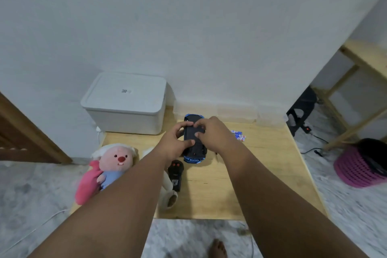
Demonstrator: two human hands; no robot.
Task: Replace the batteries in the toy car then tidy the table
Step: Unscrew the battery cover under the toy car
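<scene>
Left hand: you gripped the toy car from its 9 o'clock side, fingers over the far edge and thumb across the near part.
Right hand: you worked from the 3 o'clock side, fingers and thumb curled onto the car's dark underside; what they pinched there could not be told.
Hands together: both were clamped on the one car, fingertips almost meeting.
Toy car: blue, belly up, lengthwise from 12 to 6 o'clock, mid-table toward the wall.
Batteries: white-and-blue cells lay near the car at 3 o'clock.
Remote control: black, just beside the car at 7 o'clock.
Plush toy: pink-faced, at 8 o'clock on the table's edge.
Lidded box: white, at 10 o'clock against the wall.
Table: pale wood, low.
Basket: pink, on the floor far out past 3 o'clock.
</scene>
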